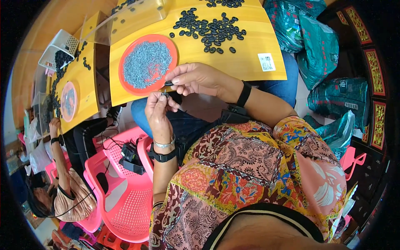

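Observation:
In front of me, just past the table's near edge, my two hands almost meet. My right hand (200,79) pinches a small black oval piece (168,83) between thumb and fingers. Just below it, the closed fingertips of my left hand (159,111) grip a small grey screw (165,92), partly hidden by the thumb. A round orange-red plate (175,52) heaped with grey screws (146,62) lies beside my hands on the yellow table (241,68). Farther back on the table spreads a loose pile of black oval pieces (212,31).
A clear plastic bin (137,21) stands at the back left. To the left a co-worker (71,196) sits by another plate (68,101) and a white basket (58,48). A pink chair (125,196) is at my left; green sacks (318,50) stand to the right.

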`<state>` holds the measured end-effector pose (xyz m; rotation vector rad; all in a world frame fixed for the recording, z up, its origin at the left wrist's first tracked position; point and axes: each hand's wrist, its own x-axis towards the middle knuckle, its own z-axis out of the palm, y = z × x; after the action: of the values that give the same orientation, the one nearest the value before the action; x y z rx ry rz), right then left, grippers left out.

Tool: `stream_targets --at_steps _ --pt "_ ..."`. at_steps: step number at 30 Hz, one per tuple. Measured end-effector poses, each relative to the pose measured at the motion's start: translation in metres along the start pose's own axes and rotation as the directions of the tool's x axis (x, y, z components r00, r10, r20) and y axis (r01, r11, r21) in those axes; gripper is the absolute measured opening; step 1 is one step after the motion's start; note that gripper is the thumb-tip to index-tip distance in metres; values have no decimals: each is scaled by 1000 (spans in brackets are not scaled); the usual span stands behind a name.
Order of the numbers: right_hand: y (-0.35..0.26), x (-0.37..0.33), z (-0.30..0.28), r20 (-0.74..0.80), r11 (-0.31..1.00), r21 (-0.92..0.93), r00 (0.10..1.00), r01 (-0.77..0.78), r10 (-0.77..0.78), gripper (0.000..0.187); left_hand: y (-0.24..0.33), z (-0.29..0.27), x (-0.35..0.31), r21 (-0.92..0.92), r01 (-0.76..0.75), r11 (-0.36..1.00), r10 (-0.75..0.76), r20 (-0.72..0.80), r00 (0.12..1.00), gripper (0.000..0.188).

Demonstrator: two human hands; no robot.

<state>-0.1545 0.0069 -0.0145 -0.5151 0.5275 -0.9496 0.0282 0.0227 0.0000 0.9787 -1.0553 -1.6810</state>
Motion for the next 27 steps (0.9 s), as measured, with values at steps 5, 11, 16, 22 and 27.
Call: stream_targets --at_steps 5,11,16,22,27 --pt "1 1 -1 -16 997 70 999 -26 27 22 1 1 -1 13 13 1000 -13 2 1000 10" --pt "2 -3 14 -119 937 -333 981 108 -156 20 0 2 -2 21 16 1000 -16 -2 1000 11" --pt "8 -2 19 -31 824 -499 945 268 -326 19 1 6 -1 31 28 999 -28 -2 1000 12" --pt "7 -9 29 -15 733 -627 937 263 -348 19 -6 -3 1 87 6 996 -8 13 1000 14" --pt "8 -8 28 0 688 -677 934 263 -357 17 -6 -1 0 93 9 996 -9 8 1000 14"
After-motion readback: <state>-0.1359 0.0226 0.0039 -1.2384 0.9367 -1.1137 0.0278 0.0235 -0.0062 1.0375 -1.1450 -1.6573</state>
